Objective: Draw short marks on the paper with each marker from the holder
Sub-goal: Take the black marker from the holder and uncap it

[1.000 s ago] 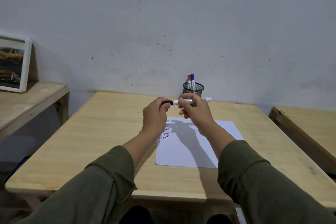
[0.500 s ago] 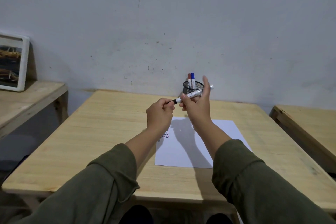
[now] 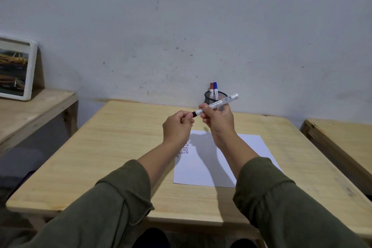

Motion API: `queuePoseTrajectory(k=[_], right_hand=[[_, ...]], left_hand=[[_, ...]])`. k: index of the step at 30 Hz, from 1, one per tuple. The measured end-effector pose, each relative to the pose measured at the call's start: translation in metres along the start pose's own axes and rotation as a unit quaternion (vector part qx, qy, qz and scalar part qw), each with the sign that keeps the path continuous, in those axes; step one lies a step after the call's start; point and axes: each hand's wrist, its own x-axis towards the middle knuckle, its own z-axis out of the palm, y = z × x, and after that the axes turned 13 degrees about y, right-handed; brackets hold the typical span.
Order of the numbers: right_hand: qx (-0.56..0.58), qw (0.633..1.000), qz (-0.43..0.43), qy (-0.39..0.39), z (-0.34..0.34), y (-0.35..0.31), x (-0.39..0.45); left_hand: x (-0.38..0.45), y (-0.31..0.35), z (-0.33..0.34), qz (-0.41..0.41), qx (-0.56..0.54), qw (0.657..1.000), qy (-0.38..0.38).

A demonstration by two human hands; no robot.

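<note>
My right hand point(image 3: 218, 119) grips a white marker point(image 3: 219, 103) by its barrel, held aslant above the table with its black end pointing left. My left hand point(image 3: 176, 128) is curled round that black end, which looks like the cap; most of it is hidden in the fingers. Under the hands lies a white sheet of paper point(image 3: 207, 169) with rows of short red, blue and dark marks near its left edge. A black mesh holder point(image 3: 215, 97) stands by the wall behind my right hand, with a red marker point(image 3: 211, 87) and a blue marker point(image 3: 215, 86) upright in it.
The paper lies on a light wooden table point(image 3: 112, 147). A second wooden table point(image 3: 342, 139) stands to the right and a wooden bench point(image 3: 30, 110) to the left, bearing a framed picture point(image 3: 15, 68) leaned on the wall.
The marker has tilted from level to slanted, its white end rising to the right. My right hand's raised finger has closed back on the barrel. Both hands stay in about the same place.
</note>
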Motion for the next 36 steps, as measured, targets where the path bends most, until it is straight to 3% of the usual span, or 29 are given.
queuePoseTrajectory(k=[11,19,25,28,33,36], right_hand=[[-0.054,0.99,-0.047,-0.123,-0.009,0.0,-0.001],[-0.043,0.986,-0.03,-0.156,-0.014,0.004,-0.005],[-0.033,0.984,-0.016,-0.174,-0.013,0.004,-0.007],[0.0,0.988,0.001,-0.156,-0.011,0.004,-0.008],[0.069,0.989,0.047,-0.122,-0.006,0.005,-0.006],[0.087,0.988,0.052,-0.116,-0.006,0.008,-0.006]], left_hand=[[0.014,-0.001,-0.011,-0.059,-0.024,0.991,-0.116],[0.017,-0.003,-0.02,-0.145,-0.066,0.968,-0.192],[0.019,-0.001,-0.025,-0.199,-0.073,0.955,-0.21],[0.015,-0.001,-0.024,-0.143,-0.055,0.971,-0.183],[0.007,-0.003,-0.021,0.1,0.033,0.992,-0.069],[0.009,-0.001,-0.019,0.119,0.047,0.991,-0.032]])
